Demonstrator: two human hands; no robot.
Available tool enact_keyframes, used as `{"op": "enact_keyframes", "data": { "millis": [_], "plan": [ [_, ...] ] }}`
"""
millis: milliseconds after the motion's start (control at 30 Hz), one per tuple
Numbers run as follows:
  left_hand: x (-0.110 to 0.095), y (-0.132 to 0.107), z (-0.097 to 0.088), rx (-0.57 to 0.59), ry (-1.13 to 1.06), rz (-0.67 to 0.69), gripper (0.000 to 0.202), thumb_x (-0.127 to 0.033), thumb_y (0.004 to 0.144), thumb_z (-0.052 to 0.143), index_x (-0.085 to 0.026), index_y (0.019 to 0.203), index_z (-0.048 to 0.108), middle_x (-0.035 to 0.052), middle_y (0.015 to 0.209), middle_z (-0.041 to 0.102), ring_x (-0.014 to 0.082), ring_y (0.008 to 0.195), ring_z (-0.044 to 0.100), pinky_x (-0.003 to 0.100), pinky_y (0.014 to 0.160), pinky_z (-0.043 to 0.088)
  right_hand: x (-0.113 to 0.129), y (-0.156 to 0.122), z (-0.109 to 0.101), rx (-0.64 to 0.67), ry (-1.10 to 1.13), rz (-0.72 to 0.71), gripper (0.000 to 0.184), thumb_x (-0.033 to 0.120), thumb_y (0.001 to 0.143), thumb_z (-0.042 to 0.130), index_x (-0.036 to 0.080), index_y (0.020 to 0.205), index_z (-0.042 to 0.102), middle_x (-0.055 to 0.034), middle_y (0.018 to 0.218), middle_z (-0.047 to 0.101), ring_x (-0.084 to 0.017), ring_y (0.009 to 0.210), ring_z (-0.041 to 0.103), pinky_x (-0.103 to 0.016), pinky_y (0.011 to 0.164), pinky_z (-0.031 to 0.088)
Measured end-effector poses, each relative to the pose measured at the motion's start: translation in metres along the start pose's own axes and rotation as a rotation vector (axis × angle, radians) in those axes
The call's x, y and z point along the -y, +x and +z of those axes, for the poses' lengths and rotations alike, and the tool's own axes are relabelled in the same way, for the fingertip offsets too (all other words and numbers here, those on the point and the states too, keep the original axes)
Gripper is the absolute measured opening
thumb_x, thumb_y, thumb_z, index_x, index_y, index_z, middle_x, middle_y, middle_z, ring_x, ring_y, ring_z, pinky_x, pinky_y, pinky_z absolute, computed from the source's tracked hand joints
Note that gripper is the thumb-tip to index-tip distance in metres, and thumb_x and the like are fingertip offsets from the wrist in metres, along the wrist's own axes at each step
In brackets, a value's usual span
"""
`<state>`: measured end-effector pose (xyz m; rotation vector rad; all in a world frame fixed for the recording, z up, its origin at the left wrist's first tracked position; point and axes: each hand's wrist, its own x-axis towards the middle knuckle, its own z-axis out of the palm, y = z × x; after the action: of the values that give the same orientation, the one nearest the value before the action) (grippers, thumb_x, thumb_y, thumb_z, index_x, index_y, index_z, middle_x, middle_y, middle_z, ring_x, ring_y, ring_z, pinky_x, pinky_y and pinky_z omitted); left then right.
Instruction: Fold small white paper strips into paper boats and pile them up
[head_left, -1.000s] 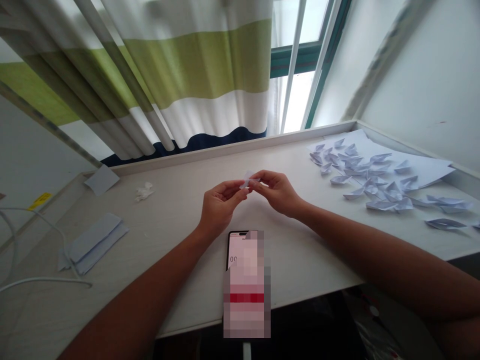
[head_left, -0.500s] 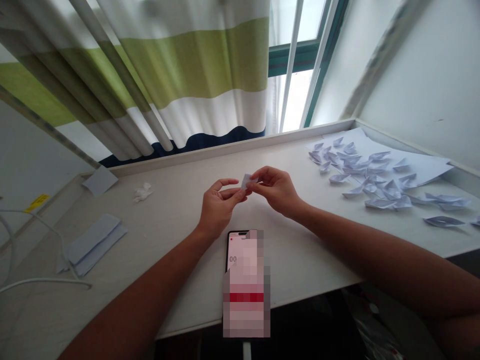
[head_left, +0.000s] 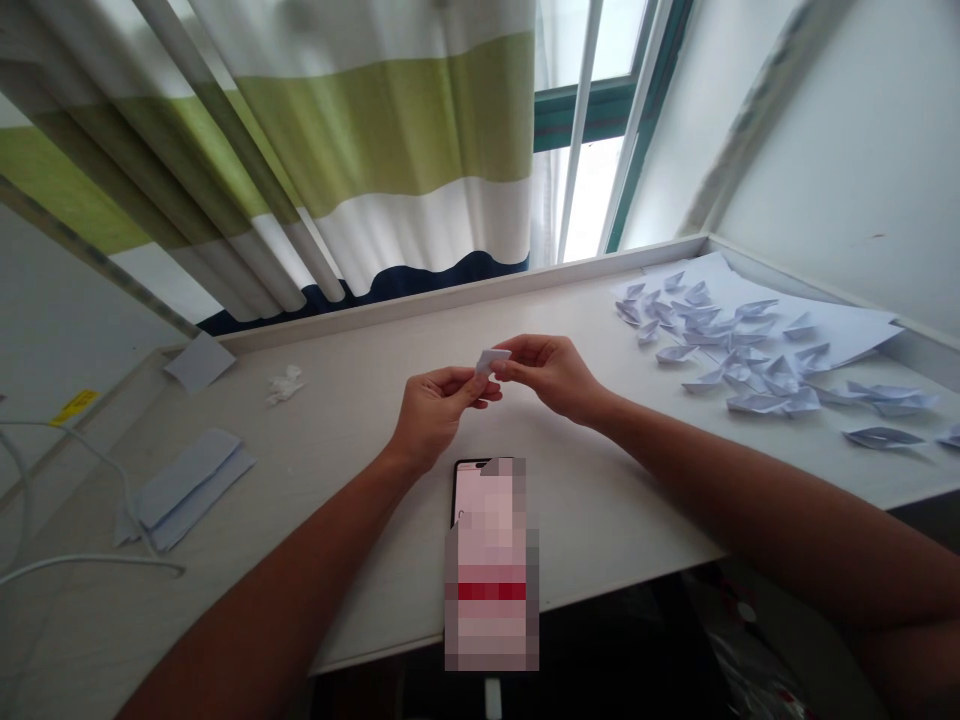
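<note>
A small folded piece of white paper (head_left: 493,358) is held up between my two hands above the middle of the desk. My left hand (head_left: 437,405) pinches its lower left side between thumb and fingers. On the other side, my right hand (head_left: 553,375) grips the paper's right edge with thumb and forefinger. My fingertips cover part of the paper, so its full shape is hidden. Below my hands lies a phone (head_left: 469,490), its screen lit and mostly blurred out.
Several folded paper boats (head_left: 776,400) lie on the right, some on white sheets (head_left: 840,310). At left are a stack of folded paper (head_left: 191,490), a square sheet (head_left: 199,362), a crumpled white scrap (head_left: 286,386) and a white cable (head_left: 90,566). A raised rim (head_left: 420,305) borders the desk.
The folded paper has turned from upright to a flatter slant between my fingers. My left fingers, spread before, have curled in around its lower side. My right hand has barely shifted.
</note>
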<state>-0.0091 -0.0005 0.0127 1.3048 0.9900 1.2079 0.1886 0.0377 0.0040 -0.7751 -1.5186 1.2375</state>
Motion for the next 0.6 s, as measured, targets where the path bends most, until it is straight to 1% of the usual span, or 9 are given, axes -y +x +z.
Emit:
{"op": "enact_keyframes", "data": {
  "millis": [67,133,200,267,367,433,500,533,600],
  "plan": [
    [0.0,0.001,-0.002,0.029,0.013,-0.026,0.036,-0.046,0.079,0.095,-0.015,0.094,0.086,0.0103,0.087,0.085,0.0228,0.081,0.08,0.037,0.08,0.062,-0.002,0.001,-0.001,0.051,-0.044,0.012,0.048,0.063,0.079,0.092,0.017,0.08,0.076,-0.003,0.074,0.075,-0.017,0.07,0.068,-0.032,0.067,0.055],
    [0.002,0.002,-0.002,0.039,-0.006,-0.036,0.036,-0.047,0.079,0.095,-0.015,0.093,0.085,0.0094,0.085,0.084,0.0208,0.077,0.078,0.036,0.079,0.061,-0.002,0.001,-0.001,0.079,-0.047,0.019,0.049,0.063,0.08,0.091,0.018,0.073,0.072,-0.0023,0.069,0.073,-0.015,0.066,0.066,-0.03,0.063,0.052],
    [0.005,0.003,-0.002,0.021,-0.051,-0.018,0.036,-0.047,0.079,0.095,-0.016,0.094,0.084,0.0075,0.083,0.083,0.019,0.075,0.076,0.035,0.078,0.061,-0.002,0.001,0.0,0.074,-0.006,0.009,0.048,0.06,0.08,0.093,0.018,0.073,0.07,-0.0012,0.068,0.072,-0.015,0.065,0.065,-0.03,0.063,0.052],
    [0.009,0.004,-0.002,-0.014,-0.063,0.028,0.035,-0.047,0.081,0.093,-0.017,0.096,0.083,0.0058,0.082,0.081,0.0183,0.076,0.075,0.034,0.076,0.06,0.0,0.0,0.001,0.089,0.043,0.014,0.046,0.058,0.078,0.095,0.018,0.077,0.072,-0.0009,0.07,0.073,-0.015,0.067,0.067,-0.031,0.067,0.056],
    [0.012,0.008,-0.008,-0.052,0.091,0.154,0.028,-0.044,0.086,0.089,-0.019,0.097,0.082,0.0044,0.081,0.08,0.0183,0.075,0.073,0.033,0.073,0.059,0.002,-0.001,-0.002,0.177,0.103,0.07,0.045,0.058,0.079,0.094,0.018,0.091,0.08,-0.0042,0.085,0.079,-0.018,0.08,0.074,-0.035,0.079,0.062],
    [0.012,0.011,-0.015,-0.038,0.272,0.26,0.019,-0.038,0.09,0.084,-0.02,0.096,0.084,0.0043,0.083,0.08,0.0181,0.075,0.072,0.034,0.075,0.059,0.003,-0.001,-0.005,0.221,0.132,0.138,0.05,0.066,0.086,0.086,0.017,0.099,0.083,-0.0079,0.097,0.082,-0.02,0.089,0.076,-0.037,0.085,0.063],
    [0.011,0.012,-0.022,0.016,0.428,0.357,0.012,-0.033,0.092,0.081,-0.022,0.096,0.085,0.0048,0.088,0.081,0.019,0.08,0.072,0.035,0.08,0.059,0.003,0.0,-0.007,0.234,0.113,0.222,0.057,0.071,0.089,0.08,0.016,0.101,0.084,-0.0104,0.1,0.082,-0.021,0.09,0.077,-0.037,0.085,0.064],
    [0.011,0.013,-0.024,0.039,0.473,0.385,0.011,-0.031,0.092,0.08,-0.023,0.096,0.086,0.0051,0.091,0.082,0.0197,0.084,0.073,0.036,0.083,0.059,0.002,0.0,-0.008,0.242,0.085,0.258,0.058,0.072,0.088,0.081,0.015,0.102,0.084,-0.0109,0.1,0.081,-0.021,0.09,0.077,-0.037,0.084,0.064],
    [0.011,0.013,-0.026,0.052,0.484,0.387,0.014,-0.033,0.092,0.081,-0.024,0.101,0.086,0.0061,0.098,0.083,0.0209,0.089,0.074,0.036,0.085,0.059,0.001,0.0,-0.008,0.274,0.036,0.292,0.057,0.069,0.084,0.087,0.015,0.102,0.084,-0.011,0.099,0.081,-0.021,0.09,0.076,-0.037,0.085,0.064]
  ]
}}
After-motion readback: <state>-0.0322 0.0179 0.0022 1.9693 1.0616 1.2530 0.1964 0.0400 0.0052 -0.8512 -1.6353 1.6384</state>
